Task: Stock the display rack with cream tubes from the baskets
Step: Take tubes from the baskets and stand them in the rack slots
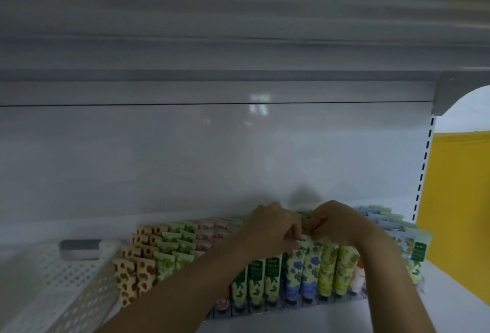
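a white perforated basket [77,287] sits at the left of the shelf, a grey block [79,249] at its far end. beside it the display rack [278,309] stands packed with rows of cream tubes [169,255], strawberry print through green to pale blue. at centre, the left hand [270,229] and right hand [338,224], fingers curled, each pinch the crimped top of a blue-flowered tube [309,266] near the front. stocking looks nearly finished; only this row appears to need seating.
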A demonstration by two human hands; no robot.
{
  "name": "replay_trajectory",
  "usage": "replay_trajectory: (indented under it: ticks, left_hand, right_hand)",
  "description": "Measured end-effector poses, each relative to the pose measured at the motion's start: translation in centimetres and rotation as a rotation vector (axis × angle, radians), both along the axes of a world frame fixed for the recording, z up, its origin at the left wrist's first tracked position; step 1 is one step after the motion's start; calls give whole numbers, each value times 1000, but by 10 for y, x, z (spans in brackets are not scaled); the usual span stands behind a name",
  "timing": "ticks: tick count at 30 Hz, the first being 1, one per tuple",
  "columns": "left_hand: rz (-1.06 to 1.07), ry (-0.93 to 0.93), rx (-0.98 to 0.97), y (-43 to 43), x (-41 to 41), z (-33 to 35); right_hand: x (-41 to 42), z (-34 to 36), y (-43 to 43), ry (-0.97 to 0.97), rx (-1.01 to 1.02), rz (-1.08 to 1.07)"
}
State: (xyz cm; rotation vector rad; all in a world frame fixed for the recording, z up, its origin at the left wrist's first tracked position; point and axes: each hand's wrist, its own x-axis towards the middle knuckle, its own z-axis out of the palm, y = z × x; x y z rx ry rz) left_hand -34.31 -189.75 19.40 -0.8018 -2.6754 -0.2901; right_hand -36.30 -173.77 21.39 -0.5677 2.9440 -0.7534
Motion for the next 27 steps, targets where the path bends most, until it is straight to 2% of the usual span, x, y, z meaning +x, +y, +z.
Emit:
replay_trajectory:
  ticks: [7, 18, 27]
  left_hand:
    - [5, -94, -23, -1, 0, 3]
    - [74, -138, -29, -1, 3, 5]
    - [51, -154, -26, 3, 6, 7]
  right_hand:
    - [4, 2, 0, -1, -14, 3]
    - [5, 1, -1, -39, -19, 26]
    - [7, 3, 1, -37, 23, 30]
